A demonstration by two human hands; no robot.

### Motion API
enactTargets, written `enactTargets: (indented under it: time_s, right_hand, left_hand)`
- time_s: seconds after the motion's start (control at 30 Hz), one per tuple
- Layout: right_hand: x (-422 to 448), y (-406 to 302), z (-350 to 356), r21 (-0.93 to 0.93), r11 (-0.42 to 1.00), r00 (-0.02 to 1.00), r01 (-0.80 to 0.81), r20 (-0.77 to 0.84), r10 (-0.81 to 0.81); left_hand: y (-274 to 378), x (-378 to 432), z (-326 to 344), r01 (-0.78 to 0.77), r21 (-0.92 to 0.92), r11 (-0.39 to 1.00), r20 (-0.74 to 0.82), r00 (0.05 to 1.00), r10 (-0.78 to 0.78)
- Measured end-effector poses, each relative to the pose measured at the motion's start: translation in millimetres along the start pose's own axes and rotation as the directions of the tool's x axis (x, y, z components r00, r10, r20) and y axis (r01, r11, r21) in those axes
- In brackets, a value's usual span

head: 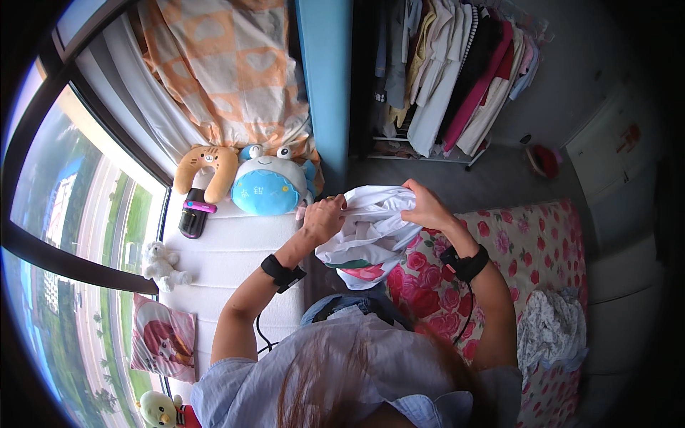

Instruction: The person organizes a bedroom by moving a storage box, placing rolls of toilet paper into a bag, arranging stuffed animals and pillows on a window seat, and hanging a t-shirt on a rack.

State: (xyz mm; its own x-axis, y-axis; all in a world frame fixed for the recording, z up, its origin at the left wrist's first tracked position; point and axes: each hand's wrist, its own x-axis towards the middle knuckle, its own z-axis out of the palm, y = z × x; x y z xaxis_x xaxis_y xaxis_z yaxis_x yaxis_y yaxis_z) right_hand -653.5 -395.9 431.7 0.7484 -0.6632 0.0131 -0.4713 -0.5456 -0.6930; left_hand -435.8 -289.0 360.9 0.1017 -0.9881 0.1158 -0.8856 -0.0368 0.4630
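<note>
A white garment (369, 230) with a pink and green print near its lower end hangs bunched between my hands, in front of my body. My left hand (324, 218) grips its upper left edge, fingers closed on the cloth. On the other side, my right hand (428, 206) pinches the upper right edge between thumb and fingers. The cloth is spread at the top and forms a loose opening. Its exact kind cannot be told from the folds. Each wrist wears a black strap with a small device.
To the right lies a bed with a rose-patterned cover (497, 257) and a crumpled patterned cloth (554, 326). A white padded window seat (235, 251) holds a blue plush toy (265, 190), a tan neck pillow (206, 166) and a white teddy bear (165, 266). Ahead stands a clothes rack (428, 157).
</note>
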Motion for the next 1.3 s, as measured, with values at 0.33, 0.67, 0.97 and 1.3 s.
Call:
enactTargets:
  time_s: [0.33, 0.67, 0.97, 1.3]
  right_hand:
    - [22.2, 5.7, -5.1, 0.066, 0.995, 0.984, 0.069, -0.167, -0.057]
    - [64.1, 58.7, -22.6, -0.148, 0.982, 0.982, -0.121, -0.162, 0.097]
    - [119.3, 108.9, -79.0, -0.176, 0.983, 0.982, 0.056, -0.169, -0.087]
    - [153.5, 144.4, -148.6, -0.340, 0.898, 0.916, -0.279, -0.376, 0.142]
  left_hand:
    - [-22.6, 15.2, 19.6, 0.098, -0.490, 0.866, 0.144, 0.989, -0.031]
    - [-7.1, 62.3, -16.0, 0.082, -0.530, 0.844, 0.135, 0.991, -0.012]
    - [-7.6, 141.9, -42.1, 0.032, -0.541, 0.840, -0.164, 0.976, -0.142]
    - [16.4, 228.4, -67.6, 0.007, -0.094, 0.996, -0.450, 0.892, -0.048]
